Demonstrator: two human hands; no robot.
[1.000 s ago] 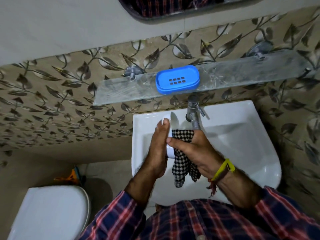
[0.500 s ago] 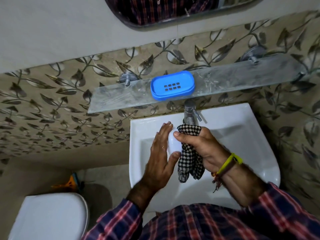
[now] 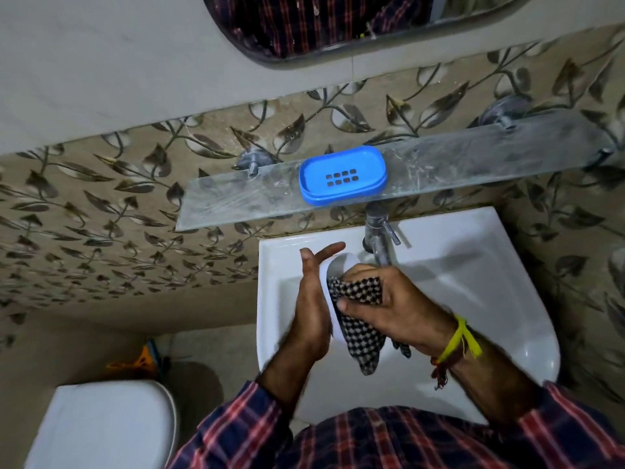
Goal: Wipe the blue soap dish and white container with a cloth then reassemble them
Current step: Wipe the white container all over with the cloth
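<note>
White container held on edge over the basin, cloth working inside it.

The left hand (image 3: 313, 309) braces the white container (image 3: 334, 282) with flat palm and straight fingers; its long axis runs up the frame. The right hand (image 3: 389, 299), to its right, has its grip closed on the checked cloth (image 3: 358, 319), pressed into the open face. The blue soap dish (image 3: 342, 174) sits on the glass shelf (image 3: 236, 198) in upper centre frame, directly above both hands, so reassembly likely means lifting upward.
</note>
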